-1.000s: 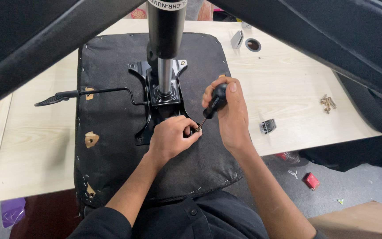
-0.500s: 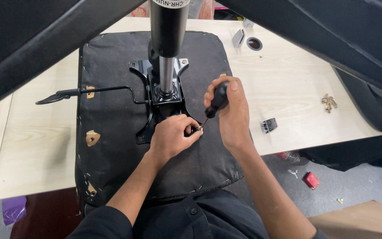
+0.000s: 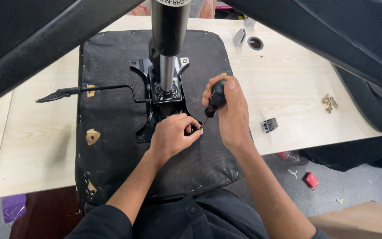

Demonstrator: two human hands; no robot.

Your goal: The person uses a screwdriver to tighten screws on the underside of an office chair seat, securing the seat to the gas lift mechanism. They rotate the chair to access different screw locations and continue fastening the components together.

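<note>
The right hand (image 3: 233,113) gripped the screwdriver (image 3: 213,102) tilted down-left, tip at the screw (image 3: 196,128) pinched by the left hand (image 3: 171,135) on the seat (image 3: 111,110)

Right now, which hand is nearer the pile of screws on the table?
Right. The right hand grips the screwdriver, on the side toward the screws; the left hand sits farther away, at the seat bracket.
</note>
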